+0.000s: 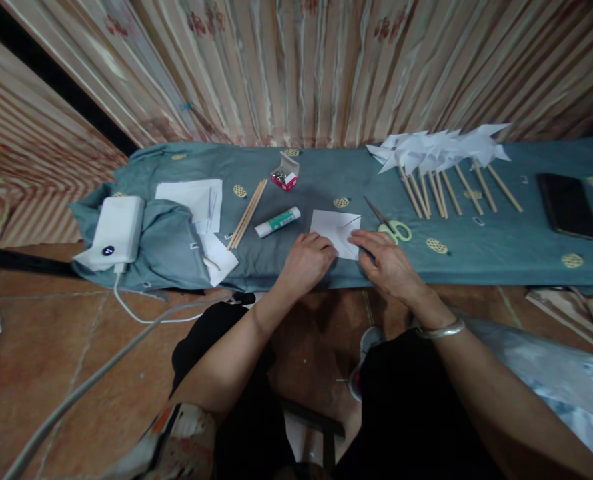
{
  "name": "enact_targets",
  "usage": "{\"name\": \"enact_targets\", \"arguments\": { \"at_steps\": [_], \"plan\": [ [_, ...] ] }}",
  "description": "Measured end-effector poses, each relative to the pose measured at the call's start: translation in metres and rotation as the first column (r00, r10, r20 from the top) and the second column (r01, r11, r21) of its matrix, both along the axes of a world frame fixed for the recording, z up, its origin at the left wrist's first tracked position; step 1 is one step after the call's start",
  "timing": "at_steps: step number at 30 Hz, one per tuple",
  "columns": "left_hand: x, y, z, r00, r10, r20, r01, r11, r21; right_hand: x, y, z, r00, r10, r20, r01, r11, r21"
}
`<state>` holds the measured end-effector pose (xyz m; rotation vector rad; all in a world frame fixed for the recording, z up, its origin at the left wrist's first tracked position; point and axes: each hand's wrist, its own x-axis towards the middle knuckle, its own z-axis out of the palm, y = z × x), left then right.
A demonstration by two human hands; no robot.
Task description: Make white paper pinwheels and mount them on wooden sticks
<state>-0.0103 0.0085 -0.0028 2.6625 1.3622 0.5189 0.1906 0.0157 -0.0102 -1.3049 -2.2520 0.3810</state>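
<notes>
A small square of white paper [330, 225] lies at the front of the cloth, with a dark slanting line near its upper right corner. My left hand [310, 261] is closed at its lower left edge, fingers curled and pressed together. From the right, my right hand [385, 263] grips the paper's right edge, fingertips on top; its thumb is partly hidden. Just beyond that hand lies a pair of scissors [393, 230] with light green handles. A glue stick [277, 222] rests left of the paper, beside several thin wooden sticks [247, 215].
Behind the glue stick stands an open red box of small metal pins [284, 177]. Several white paper pinwheels on sticks [439, 150] lie at the back right, and a black phone [567, 205] farther right. At left are paper sheets [189, 193] and a white power bank [117, 230] with a cable.
</notes>
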Motion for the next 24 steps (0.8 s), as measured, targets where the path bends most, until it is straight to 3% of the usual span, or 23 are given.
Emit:
{"name": "enact_targets", "arguments": {
  "at_steps": [6,14,20,24],
  "plan": [
    [0.001,-0.001,-0.001,0.999,0.033,0.038,-0.032,0.999,-0.008,0.004,0.002,0.002,0.986,-0.037,-0.161,0.018,0.993,-0.119],
    [-0.006,-0.015,-0.003,0.978,-0.05,0.202,0.064,0.996,-0.064,0.005,-0.004,0.001,0.912,-0.082,-0.401,-0.057,0.944,-0.324],
    [-0.005,-0.02,-0.004,0.981,-0.053,0.186,0.062,0.997,-0.041,-0.001,0.0,-0.002,0.887,-0.125,-0.445,-0.03,0.946,-0.323],
    [-0.003,-0.024,-0.005,0.978,-0.02,0.209,0.025,0.999,-0.02,-0.007,0.0,-0.005,0.911,-0.14,-0.389,0.047,0.97,-0.24]
  ]
}}
